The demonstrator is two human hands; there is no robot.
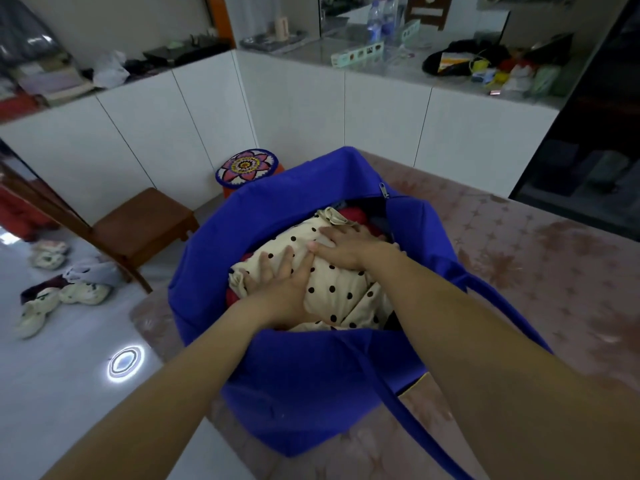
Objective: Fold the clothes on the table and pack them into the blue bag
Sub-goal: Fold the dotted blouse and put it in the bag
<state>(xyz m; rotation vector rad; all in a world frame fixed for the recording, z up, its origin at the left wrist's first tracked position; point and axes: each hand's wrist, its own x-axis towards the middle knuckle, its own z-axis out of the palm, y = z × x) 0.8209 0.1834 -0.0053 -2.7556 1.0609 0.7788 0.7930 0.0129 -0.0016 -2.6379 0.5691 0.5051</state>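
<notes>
The cream polka-dot garment (332, 282) lies on top of the other clothes inside the blue bag (311, 386), which stands open on the tabletop (540, 271). Both hands lie flat on it with fingers spread, gripping nothing: left hand (282, 282) on the near-left part, right hand (346, 245) on the far-right part. This placement likely compacts the load to make room. A zipper pull (383, 190) hangs at the far rim.

blue bag (298, 382), cream black-dotted garment (341, 289)
</notes>
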